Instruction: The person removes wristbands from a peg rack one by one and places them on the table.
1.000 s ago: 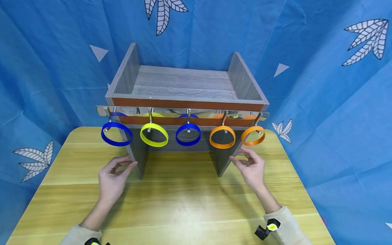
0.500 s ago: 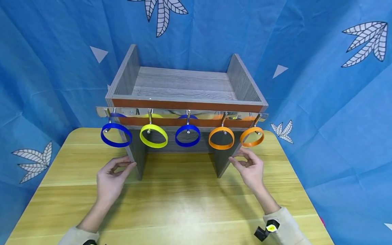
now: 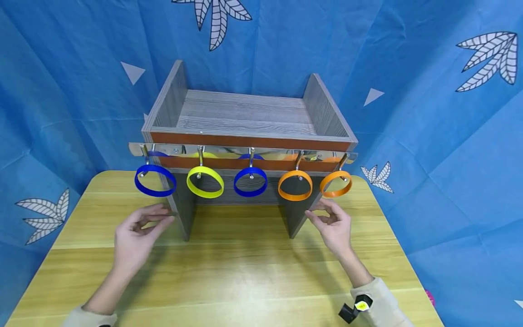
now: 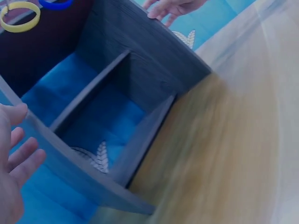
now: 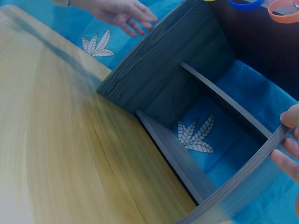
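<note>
In the head view we see a grey wood-grain shelf unit (image 3: pixel 245 109) standing upright on the bench (image 3: pixel 261 277), toward the bench's 12 o'clock edge. Taking the unit as the middle of our dial, we find the left hand (image 3: pixel 136 237) at about 8 o'clock, its fingers loosely parted and gripping nothing, just beside the unit's 9 o'clock panel (image 3: pixel 183 214); we cannot tell whether its thumb tip touches the wood. At about 4 o'clock the right hand (image 3: pixel 336 225) pinches the 3 o'clock panel (image 3: pixel 295 218), thumb at the front edge and fingers round the outer side, as we see in the right wrist view.

Across the unit's front runs a shiny hook rail (image 3: pixel 229 151). From its 9 o'clock end to its 3 o'clock end we count five hanging rings: a dark blue ring (image 3: pixel 153 194), a yellow ring (image 3: pixel 206 195), a second blue ring (image 3: pixel 251 194), an orange ring (image 3: pixel 295 198) and another orange ring (image 3: pixel 336 194). Behind, toward 12 o'clock, we see a blue cloth (image 3: pixel 278 50) printed with white leaves.
</note>
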Demonstrator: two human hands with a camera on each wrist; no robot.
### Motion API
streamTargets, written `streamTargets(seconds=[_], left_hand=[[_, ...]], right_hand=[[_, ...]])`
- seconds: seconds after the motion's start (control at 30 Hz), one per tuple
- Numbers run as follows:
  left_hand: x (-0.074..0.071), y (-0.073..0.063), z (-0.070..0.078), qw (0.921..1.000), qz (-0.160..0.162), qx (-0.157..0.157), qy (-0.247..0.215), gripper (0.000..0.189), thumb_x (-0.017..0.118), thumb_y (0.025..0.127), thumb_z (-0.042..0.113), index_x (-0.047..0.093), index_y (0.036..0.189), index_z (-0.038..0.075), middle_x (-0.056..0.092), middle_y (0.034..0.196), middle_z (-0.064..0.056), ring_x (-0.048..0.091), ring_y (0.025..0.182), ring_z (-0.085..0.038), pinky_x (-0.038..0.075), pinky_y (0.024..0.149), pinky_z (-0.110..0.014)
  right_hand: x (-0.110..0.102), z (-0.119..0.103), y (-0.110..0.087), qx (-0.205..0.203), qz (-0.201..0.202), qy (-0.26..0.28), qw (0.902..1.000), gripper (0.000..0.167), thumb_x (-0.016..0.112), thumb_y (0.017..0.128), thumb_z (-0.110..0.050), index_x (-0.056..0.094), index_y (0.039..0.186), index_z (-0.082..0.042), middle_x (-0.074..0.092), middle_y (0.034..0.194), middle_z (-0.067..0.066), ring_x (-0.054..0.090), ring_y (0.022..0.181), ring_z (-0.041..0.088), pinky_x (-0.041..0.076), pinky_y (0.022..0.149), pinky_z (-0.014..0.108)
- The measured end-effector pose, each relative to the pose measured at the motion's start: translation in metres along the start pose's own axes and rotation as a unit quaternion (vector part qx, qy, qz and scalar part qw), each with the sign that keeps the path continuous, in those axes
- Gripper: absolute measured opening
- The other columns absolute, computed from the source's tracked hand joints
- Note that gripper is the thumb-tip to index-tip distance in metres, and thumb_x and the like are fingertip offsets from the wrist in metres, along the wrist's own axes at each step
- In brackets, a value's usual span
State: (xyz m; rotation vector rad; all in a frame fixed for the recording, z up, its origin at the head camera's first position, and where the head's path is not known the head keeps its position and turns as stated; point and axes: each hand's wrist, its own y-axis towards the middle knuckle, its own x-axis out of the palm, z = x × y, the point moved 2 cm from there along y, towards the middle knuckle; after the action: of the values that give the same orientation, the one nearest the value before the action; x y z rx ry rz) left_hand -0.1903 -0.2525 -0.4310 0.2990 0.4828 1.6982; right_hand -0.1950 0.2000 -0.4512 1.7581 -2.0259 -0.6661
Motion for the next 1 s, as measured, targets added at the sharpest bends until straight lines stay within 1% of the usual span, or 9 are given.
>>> streamTargets(seconds=[0.07, 0.17, 0.3, 0.4, 0.47, 0.57, 0.63, 0.77, 1.0], left_hand=[[-0.006, 0.003, 0.008, 0.9999, -0.005, -0.011, -0.002, 0.036, 0.075, 0.080, -0.025, 0.069, 0.115, -0.016, 0.081, 0.102, 0.010, 0.076, 0.087, -0.001, 0.065, 0.076, -0.013], [-0.014, 0.009, 0.018, 0.9991, -0.016, -0.019, -0.034, 0.041, 0.073, 0.080, -0.027, 0.068, 0.119, -0.014, 0.082, 0.104, 0.007, 0.077, 0.089, -0.003, 0.066, 0.076, -0.015], [-0.024, 0.016, 0.030, 0.9942, -0.040, 0.004, -0.099, 0.048, 0.069, 0.080, -0.032, 0.064, 0.125, -0.017, 0.082, 0.108, 0.002, 0.078, 0.093, -0.007, 0.067, 0.080, -0.019], [-0.030, 0.021, 0.040, 0.9931, -0.050, 0.009, -0.106, 0.051, 0.066, 0.080, -0.033, 0.059, 0.129, -0.020, 0.081, 0.110, 0.003, 0.079, 0.095, -0.008, 0.067, 0.081, -0.020], [-0.033, 0.025, 0.045, 0.9903, -0.051, 0.025, -0.126, 0.051, 0.064, 0.079, -0.035, 0.057, 0.128, -0.024, 0.081, 0.111, 0.000, 0.079, 0.095, -0.010, 0.068, 0.082, -0.022], [-0.036, 0.032, 0.050, 0.9808, -0.056, 0.055, -0.178, 0.051, 0.060, 0.077, -0.040, 0.055, 0.127, -0.027, 0.081, 0.111, -0.009, 0.080, 0.095, -0.016, 0.068, 0.082, -0.025], [-0.039, 0.037, 0.051, 0.9669, -0.072, 0.089, -0.228, 0.050, 0.057, 0.076, -0.042, 0.054, 0.125, -0.030, 0.080, 0.113, -0.016, 0.081, 0.096, -0.021, 0.069, 0.083, -0.028], [-0.043, 0.048, 0.058, 0.9593, -0.090, 0.107, -0.245, 0.049, 0.055, 0.078, -0.043, 0.052, 0.126, -0.032, 0.079, 0.113, -0.019, 0.080, 0.098, -0.024, 0.069, 0.085, -0.030], [-0.048, 0.063, 0.073, 0.9570, -0.115, 0.111, -0.242, 0.051, 0.049, 0.080, -0.043, 0.048, 0.130, -0.033, 0.078, 0.115, -0.022, 0.079, 0.103, -0.025, 0.069, 0.087, -0.031]], right_hand=[[0.000, 0.000, 0.000, 0.001, -0.001, -0.001, 1.0000, 0.041, 0.070, 0.081, 0.028, 0.064, 0.121, 0.019, 0.076, 0.104, -0.011, 0.074, 0.094, 0.002, 0.068, 0.073, 0.018], [0.000, 0.000, 0.000, 0.001, -0.002, -0.002, 1.0000, 0.040, 0.070, 0.082, 0.027, 0.064, 0.121, 0.018, 0.076, 0.105, -0.011, 0.074, 0.094, 0.003, 0.067, 0.072, 0.017], [0.000, 0.000, 0.001, -0.001, 0.001, -0.003, 1.0000, 0.040, 0.070, 0.081, 0.028, 0.065, 0.120, 0.018, 0.076, 0.104, -0.010, 0.075, 0.094, 0.003, 0.067, 0.071, 0.017], [0.000, -0.001, 0.001, 0.000, 0.003, -0.010, 0.9999, 0.041, 0.070, 0.080, 0.029, 0.064, 0.120, 0.019, 0.077, 0.103, -0.010, 0.075, 0.093, 0.003, 0.067, 0.071, 0.018], [0.000, -0.002, 0.001, 0.002, 0.003, -0.017, 0.9999, 0.042, 0.070, 0.080, 0.028, 0.064, 0.120, 0.018, 0.077, 0.103, -0.010, 0.075, 0.093, 0.003, 0.068, 0.072, 0.018], [0.000, -0.002, 0.001, 0.000, -0.001, -0.019, 0.9998, 0.042, 0.070, 0.081, 0.027, 0.064, 0.121, 0.019, 0.077, 0.104, -0.012, 0.074, 0.094, 0.002, 0.068, 0.073, 0.018], [0.000, -0.002, 0.001, -0.003, -0.005, -0.016, 0.9999, 0.041, 0.070, 0.081, 0.027, 0.063, 0.121, 0.019, 0.077, 0.105, -0.013, 0.074, 0.095, 0.002, 0.068, 0.073, 0.018], [0.000, -0.001, 0.001, -0.009, -0.008, -0.007, 0.9999, 0.042, 0.069, 0.082, 0.027, 0.063, 0.123, 0.019, 0.077, 0.106, -0.012, 0.075, 0.095, 0.002, 0.068, 0.074, 0.019], [-0.002, 0.000, 0.001, -0.017, -0.010, 0.002, 0.9998, 0.045, 0.069, 0.080, 0.029, 0.064, 0.123, 0.017, 0.077, 0.106, -0.011, 0.075, 0.095, 0.003, 0.068, 0.074, 0.018]])
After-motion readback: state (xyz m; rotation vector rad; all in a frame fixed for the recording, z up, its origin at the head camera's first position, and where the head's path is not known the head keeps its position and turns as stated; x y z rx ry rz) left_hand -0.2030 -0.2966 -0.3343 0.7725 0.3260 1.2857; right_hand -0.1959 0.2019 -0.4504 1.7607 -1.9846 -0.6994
